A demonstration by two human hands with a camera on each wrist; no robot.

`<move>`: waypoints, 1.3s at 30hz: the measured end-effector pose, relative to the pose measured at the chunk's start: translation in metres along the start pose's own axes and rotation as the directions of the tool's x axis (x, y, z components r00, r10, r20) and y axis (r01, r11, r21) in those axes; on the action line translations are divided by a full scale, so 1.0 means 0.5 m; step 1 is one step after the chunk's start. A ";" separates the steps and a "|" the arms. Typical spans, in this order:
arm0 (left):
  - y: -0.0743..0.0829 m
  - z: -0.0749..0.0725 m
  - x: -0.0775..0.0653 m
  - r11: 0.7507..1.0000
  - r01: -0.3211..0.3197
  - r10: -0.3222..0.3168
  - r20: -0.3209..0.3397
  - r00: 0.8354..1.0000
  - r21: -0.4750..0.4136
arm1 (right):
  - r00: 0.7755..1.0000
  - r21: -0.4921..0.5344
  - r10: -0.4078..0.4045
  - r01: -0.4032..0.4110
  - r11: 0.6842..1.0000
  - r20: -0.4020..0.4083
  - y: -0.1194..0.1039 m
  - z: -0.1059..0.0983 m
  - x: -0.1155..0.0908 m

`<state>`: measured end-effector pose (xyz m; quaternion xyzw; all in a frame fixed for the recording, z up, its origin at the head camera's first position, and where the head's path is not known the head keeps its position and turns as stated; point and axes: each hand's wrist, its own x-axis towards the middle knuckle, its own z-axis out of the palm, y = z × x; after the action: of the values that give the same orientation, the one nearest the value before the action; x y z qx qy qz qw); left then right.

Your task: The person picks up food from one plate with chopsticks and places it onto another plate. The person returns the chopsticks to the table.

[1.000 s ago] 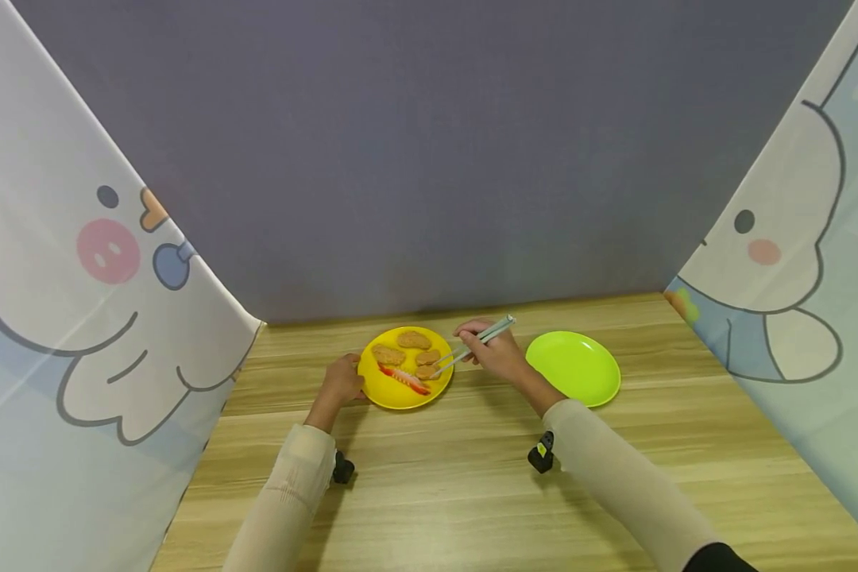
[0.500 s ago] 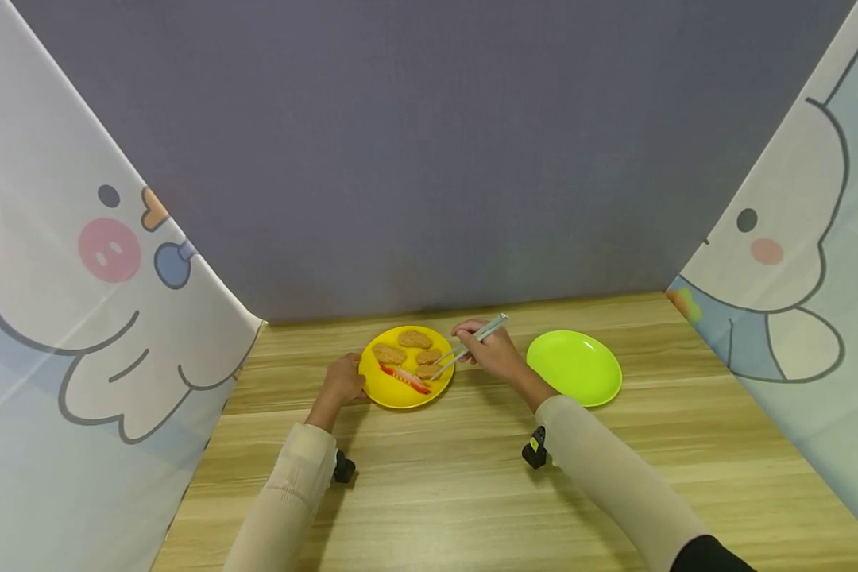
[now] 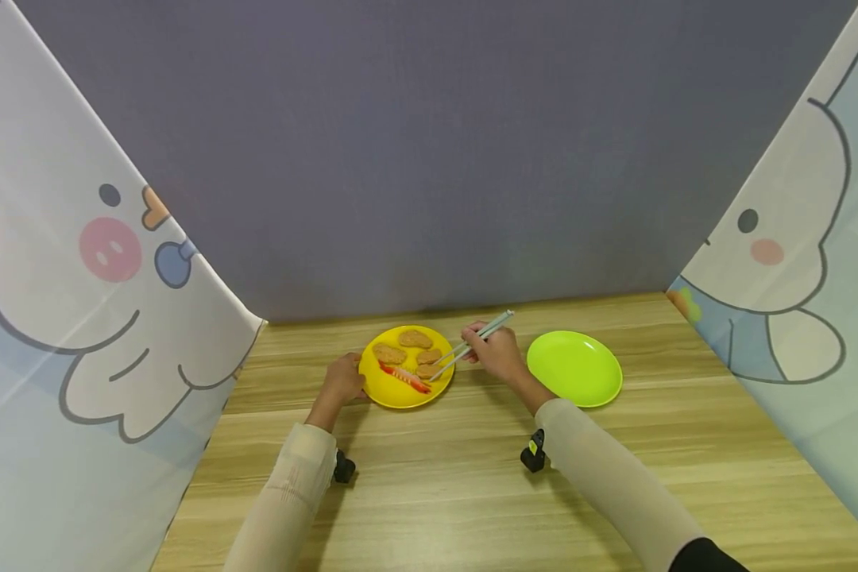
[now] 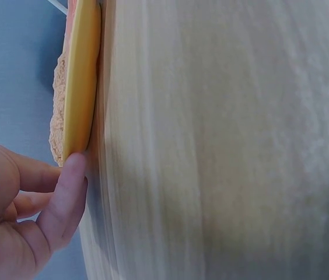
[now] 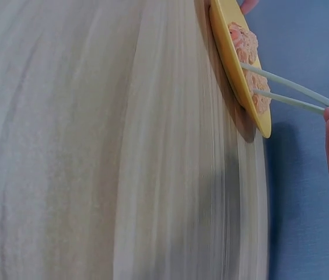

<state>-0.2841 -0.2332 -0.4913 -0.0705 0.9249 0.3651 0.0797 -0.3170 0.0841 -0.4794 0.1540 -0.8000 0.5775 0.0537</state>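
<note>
A yellow plate (image 3: pixel 393 397) holds several brown breaded nuggets (image 3: pixel 389 354) and a red-and-white shrimp (image 3: pixel 404 377). My left hand (image 3: pixel 345 378) holds the plate's left rim; in the left wrist view its fingers (image 4: pixel 71 184) touch the plate edge (image 4: pixel 81 87). With my right hand (image 3: pixel 496 353) I grip a pair of pale chopsticks (image 3: pixel 482 335). Their tips reach over the right rim and stand slightly apart at the lower right nugget (image 3: pixel 427 371). In the right wrist view the chopsticks (image 5: pixel 296 87) slant into the yellow plate (image 5: pixel 230 61). Whether they squeeze the nugget, I cannot tell.
A bright green plate (image 3: pixel 574 368) lies right of my right hand, with nothing on it. Both plates stand on a wood-grain table (image 3: pixel 443 492). A grey panel (image 3: pixel 443 159) rises behind, and printed cartoon panels (image 3: pixel 50 334) flank both sides.
My right hand shifts slightly left, then slightly back right, and the chopsticks' rear ends move with it. Their tips stay around the lower right nugget. My left hand and both plates keep their places.
</note>
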 end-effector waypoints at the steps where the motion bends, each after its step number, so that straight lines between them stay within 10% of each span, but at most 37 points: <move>1: 0.001 0.000 0.000 1.000 0.000 0.000 -0.002 1.000 0.001 | 1.000 0.004 -0.001 0.001 1.000 -0.003 -0.001 0.000 0.000; 39: -0.002 0.004 0.003 1.000 -0.021 0.021 -0.011 1.000 0.009 | 0.994 0.090 -0.003 0.014 0.996 -0.113 -0.018 0.007 -0.005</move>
<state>-0.2850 -0.2329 -0.4937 -0.0626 0.9276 0.3612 0.0712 -0.3113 0.0788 -0.4732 0.1268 -0.7680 0.6206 0.0943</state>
